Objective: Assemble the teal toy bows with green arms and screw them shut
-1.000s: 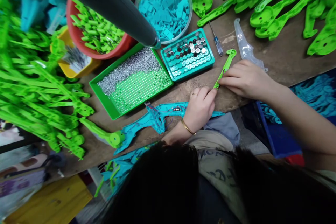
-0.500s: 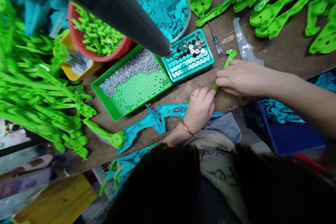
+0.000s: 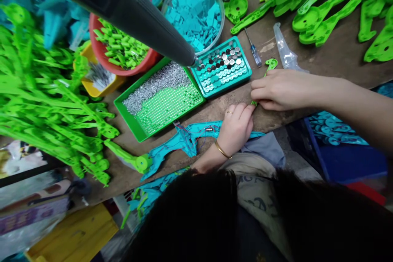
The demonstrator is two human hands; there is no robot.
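My right hand is closed around a slim bright-green plastic part, whose rounded end sticks out above the knuckles. My left hand, with a ring and a bracelet, has its fingers pressed together on the same part's lower end; most of the part is hidden by the hands. Under my left wrist lies a blue toy-gun-shaped plastic shell half, with thin wires and small button cells in it. A green plastic part touches the shell's left end.
A green tray of small screws and a teal tray of button cells stand behind my hands. A screwdriver and a clear plastic piece lie nearby. A grey pole-like tool hangs above. Green parts pile up left.
The view has shifted slightly, so the bench items appear a little further right and lower. Both hands keep their grip on the green part with hardly any movement.
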